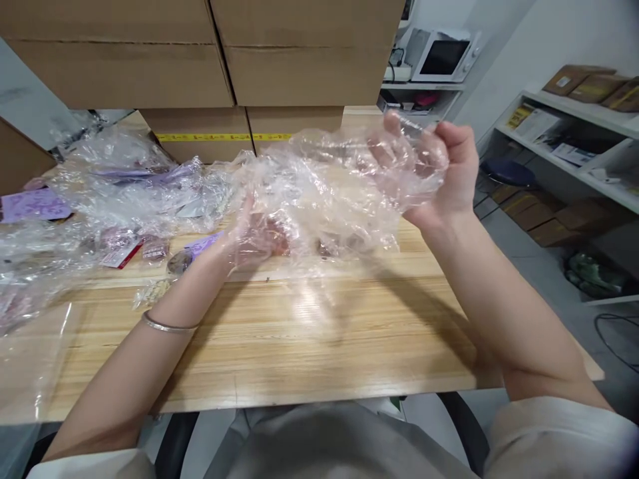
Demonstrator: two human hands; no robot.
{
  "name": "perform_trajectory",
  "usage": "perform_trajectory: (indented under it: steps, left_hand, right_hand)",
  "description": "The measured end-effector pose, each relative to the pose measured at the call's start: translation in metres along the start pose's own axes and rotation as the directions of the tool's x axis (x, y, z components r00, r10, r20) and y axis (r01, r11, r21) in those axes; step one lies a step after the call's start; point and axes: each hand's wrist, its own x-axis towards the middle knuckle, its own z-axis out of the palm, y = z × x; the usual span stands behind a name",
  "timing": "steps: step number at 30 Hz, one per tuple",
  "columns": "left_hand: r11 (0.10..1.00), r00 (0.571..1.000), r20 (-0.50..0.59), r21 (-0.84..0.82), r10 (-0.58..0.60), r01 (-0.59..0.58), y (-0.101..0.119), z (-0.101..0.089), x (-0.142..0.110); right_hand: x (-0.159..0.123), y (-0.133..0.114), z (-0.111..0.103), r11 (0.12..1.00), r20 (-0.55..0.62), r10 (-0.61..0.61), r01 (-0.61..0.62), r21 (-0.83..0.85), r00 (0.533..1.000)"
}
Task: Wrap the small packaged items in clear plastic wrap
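Observation:
A crumpled bundle of clear plastic bags (319, 193) is held up over the wooden table between my two hands. My right hand (444, 166) is closed on its right end, with the fingers curled and film stretched across them. At the lower left of the bundle, my left hand (259, 229) grips the film, thumb up; its fingers show only blurrily through the plastic. Loose film hangs below the bundle toward the tabletop. Just left of my left wrist lie a small dark round packet (180, 261) and a small bag of pale pieces (152, 293).
Many clear plastic packets (134, 193) are heaped on the left of the wooden table (279, 372), with purple cards (34, 205) among them. Cardboard boxes (299, 66) stand along the back. A clear plastic sheet (34, 359) lies at front left. Shelves (589, 159) and a microwave (442, 56) are beyond.

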Motion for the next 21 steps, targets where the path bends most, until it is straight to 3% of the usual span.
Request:
perform_trajectory:
  steps: [2,4,7,10,13,15,18,21]
  left_hand:
    - [0.991,0.988,0.135,-0.101,-0.070,0.084,0.005,-0.004,-0.008]
    - [0.979,0.983,0.159,-0.166,-0.093,0.119,0.008,-0.004,-0.018]
    - [0.992,0.997,0.051,-0.109,-0.056,0.061,0.007,-0.002,-0.032]
    - [0.998,0.998,-0.034,-0.036,0.048,-0.049,-0.002,-0.002,-0.040]
    - [0.974,0.960,-0.164,0.024,0.226,-0.225,-0.016,-0.006,-0.038]
    - [0.953,0.913,-0.278,0.133,0.300,-0.272,-0.027,-0.010,-0.034]
    - [0.916,0.855,-0.399,0.355,0.332,-0.190,-0.041,-0.015,-0.029]
    - [0.843,0.811,-0.466,0.535,0.353,-0.059,-0.044,-0.014,-0.031]
  right_hand:
    - [0.005,0.008,-0.007,0.993,-0.016,-0.074,0.073,-0.089,0.997]
    - [0.007,0.026,-0.015,0.981,-0.009,-0.096,0.094,-0.170,0.995]
    - [0.003,0.058,-0.026,0.988,0.062,-0.029,0.038,-0.150,0.998]
    - [-0.009,0.086,-0.031,0.987,0.190,0.138,-0.152,0.061,0.972]
    - [-0.026,0.110,-0.032,0.886,0.297,0.305,-0.384,0.261,0.905]
    - [-0.039,0.124,-0.030,0.864,0.352,0.361,-0.451,0.222,0.864]
    - [-0.058,0.133,-0.026,0.933,0.439,0.320,-0.360,0.008,0.839]
    - [-0.071,0.126,-0.014,0.970,0.470,0.174,-0.067,-0.235,0.866]
